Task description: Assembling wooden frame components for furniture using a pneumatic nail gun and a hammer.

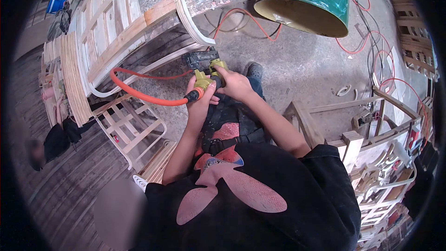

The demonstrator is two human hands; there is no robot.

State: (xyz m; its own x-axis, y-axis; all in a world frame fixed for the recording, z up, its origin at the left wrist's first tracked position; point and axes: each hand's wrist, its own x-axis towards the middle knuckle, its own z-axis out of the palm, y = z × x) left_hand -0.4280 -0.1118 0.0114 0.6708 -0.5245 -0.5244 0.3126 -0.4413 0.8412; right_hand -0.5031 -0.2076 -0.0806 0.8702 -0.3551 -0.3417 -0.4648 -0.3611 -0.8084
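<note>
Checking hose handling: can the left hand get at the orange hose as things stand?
Probably yes. The orange hose leaves its black fitting beside the left hand, and nothing seems to cover the near stretch. That hand is around the yellow tool, so it may need to loosen first.

The person wears a loose black short-sleeved fabric shirt (320, 195) with a large pink print of long, rounded lobes (255, 192), blue-and-red patterning at its knot, a dark waist strap (246, 139), bluish trousers (256, 87) and a dark grey rounded shoe (254, 70).
</note>
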